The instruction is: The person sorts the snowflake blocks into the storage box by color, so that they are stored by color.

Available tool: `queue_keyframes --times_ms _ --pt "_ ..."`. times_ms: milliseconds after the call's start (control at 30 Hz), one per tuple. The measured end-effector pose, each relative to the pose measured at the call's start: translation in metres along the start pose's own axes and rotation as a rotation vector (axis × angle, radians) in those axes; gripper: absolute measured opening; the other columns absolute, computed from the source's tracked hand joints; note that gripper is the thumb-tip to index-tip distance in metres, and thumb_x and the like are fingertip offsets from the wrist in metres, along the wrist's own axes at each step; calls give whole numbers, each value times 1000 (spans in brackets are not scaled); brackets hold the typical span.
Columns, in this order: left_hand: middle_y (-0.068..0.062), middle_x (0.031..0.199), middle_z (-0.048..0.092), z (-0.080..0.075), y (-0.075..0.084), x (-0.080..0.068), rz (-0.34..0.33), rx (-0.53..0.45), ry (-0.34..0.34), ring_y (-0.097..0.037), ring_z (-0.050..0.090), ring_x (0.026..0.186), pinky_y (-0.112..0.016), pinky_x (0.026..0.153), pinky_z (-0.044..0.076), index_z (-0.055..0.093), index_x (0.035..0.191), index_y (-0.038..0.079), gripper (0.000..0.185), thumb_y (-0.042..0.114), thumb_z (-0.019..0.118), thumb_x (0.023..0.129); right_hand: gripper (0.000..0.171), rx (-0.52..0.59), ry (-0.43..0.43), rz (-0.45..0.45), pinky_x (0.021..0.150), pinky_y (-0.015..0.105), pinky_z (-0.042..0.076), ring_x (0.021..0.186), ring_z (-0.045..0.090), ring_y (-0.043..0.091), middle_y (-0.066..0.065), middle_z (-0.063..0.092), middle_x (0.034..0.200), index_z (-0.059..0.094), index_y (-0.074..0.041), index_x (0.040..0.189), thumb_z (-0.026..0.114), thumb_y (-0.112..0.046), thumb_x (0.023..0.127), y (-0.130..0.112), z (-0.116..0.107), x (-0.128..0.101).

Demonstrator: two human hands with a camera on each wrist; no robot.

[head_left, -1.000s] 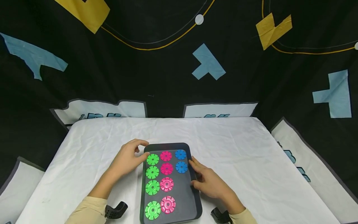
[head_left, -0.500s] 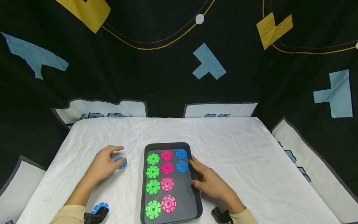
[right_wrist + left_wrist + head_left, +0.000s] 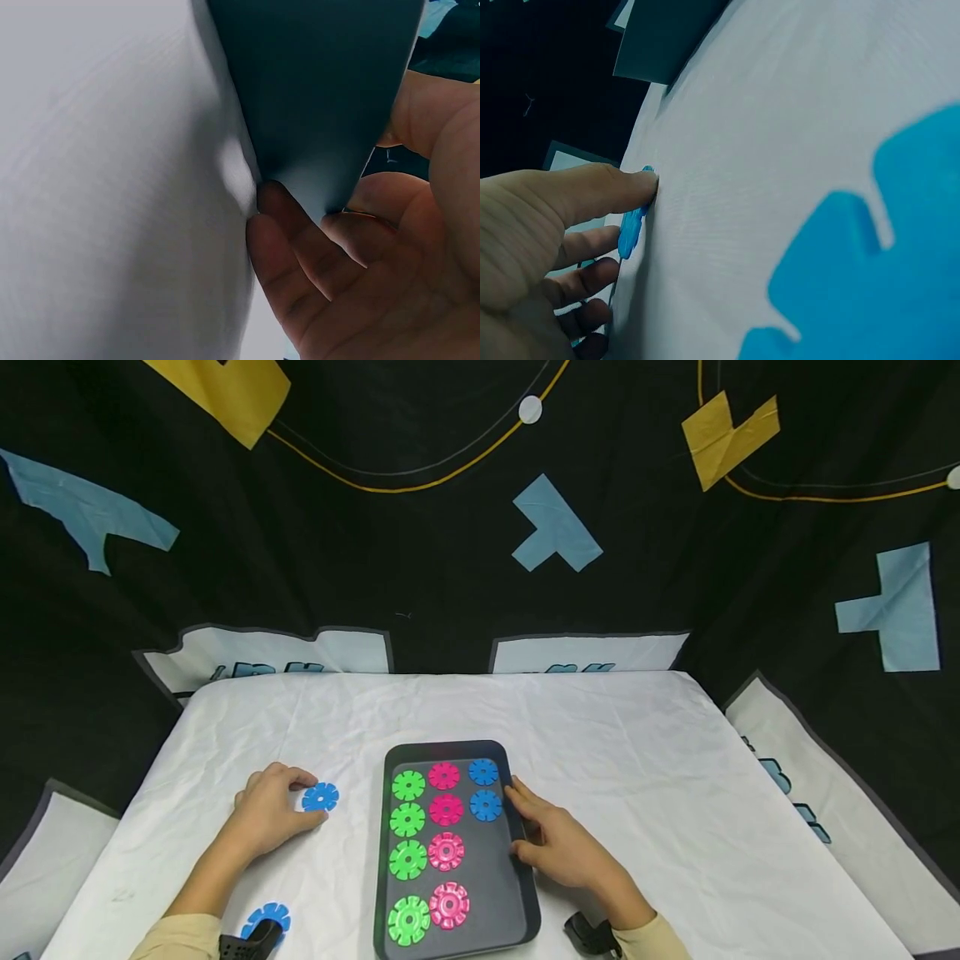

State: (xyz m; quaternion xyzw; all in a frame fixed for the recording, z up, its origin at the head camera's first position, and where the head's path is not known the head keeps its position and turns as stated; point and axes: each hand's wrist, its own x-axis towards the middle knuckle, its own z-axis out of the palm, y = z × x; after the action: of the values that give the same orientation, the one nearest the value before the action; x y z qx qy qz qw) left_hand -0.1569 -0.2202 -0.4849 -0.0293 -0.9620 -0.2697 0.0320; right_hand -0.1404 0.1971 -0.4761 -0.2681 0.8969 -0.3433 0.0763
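Observation:
In the head view, my left hand [image 3: 272, 810] pinches a blue notched plastic disc [image 3: 320, 797] at its edges between thumb and fingers, on the white cloth left of the tray. The left wrist view shows the thumb on one edge of this blue disc [image 3: 633, 229] and a finger on the other. My right hand [image 3: 564, 846] holds the right rim of the dark grey tray [image 3: 498, 893]. In the tray lie a column of several green discs [image 3: 408, 860], a column of several pink discs [image 3: 446, 852] and two blue discs [image 3: 485, 805] at the upper right.
Another blue disc [image 3: 267, 920] lies near the left wrist, partly hidden by the black wrist camera [image 3: 251, 941]. White cloth [image 3: 637, 760] covers the table. A dark curtain [image 3: 420, 568] with blue and yellow patches hangs behind.
My left hand has left the tray's upper left corner, moved left across the cloth and taken hold of a blue disc. The right hand and the tray have stayed in place.

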Motion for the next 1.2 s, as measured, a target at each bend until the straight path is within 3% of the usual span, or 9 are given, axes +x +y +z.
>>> queue_keyframes --times_ms 167,267,433,567,733,967,1200 --pt "-13 99 58 4 1 2 3 30 12 -35 48 93 -53 73 31 66 106 1 51 30 83 68 77 0 -5 3 87 30 40 118 45 14 5 18 161 31 -7 152 67 -17 85 -1 -1 0" --pt "-10 94 60 6 4 2 29 59 32 -34 51 90 -54 74 30 65 103 1 49 28 82 66 77 -1 -5 4 86 29 40 115 47 14 5 19 161 31 -6 152 67 -17 85 -1 -1 -1" --pt "-5 88 62 4 12 3 92 110 56 -26 57 82 -54 74 32 65 101 3 44 23 80 65 77 -5 -1 12 94 31 41 127 43 13 4 18 161 31 -7 153 67 -17 85 -1 -1 -1" --pt "-2 84 59 3 15 3 131 139 35 -19 54 77 -49 71 37 66 106 4 45 20 79 66 77 4 1 16 101 36 40 140 28 14 3 18 161 30 -7 153 67 -17 85 -2 0 -1" --pt "-2 84 58 5 17 2 160 153 12 -18 55 76 -50 72 41 67 107 5 45 19 79 66 77 5 3 16 100 35 40 141 27 14 3 18 161 31 -7 153 67 -17 85 -2 0 0" --pt "-5 88 60 5 22 0 152 149 -12 -21 58 80 -52 77 46 68 109 4 47 21 82 67 78 23 4 20 108 43 34 142 22 16 3 18 161 31 -6 152 67 -16 85 -2 1 0" --pt "-4 87 61 7 24 -2 164 170 15 -20 59 80 -52 78 46 70 105 3 49 28 85 66 78 18 7 20 109 43 34 142 23 16 4 19 161 31 -6 152 67 -16 84 -2 1 0"
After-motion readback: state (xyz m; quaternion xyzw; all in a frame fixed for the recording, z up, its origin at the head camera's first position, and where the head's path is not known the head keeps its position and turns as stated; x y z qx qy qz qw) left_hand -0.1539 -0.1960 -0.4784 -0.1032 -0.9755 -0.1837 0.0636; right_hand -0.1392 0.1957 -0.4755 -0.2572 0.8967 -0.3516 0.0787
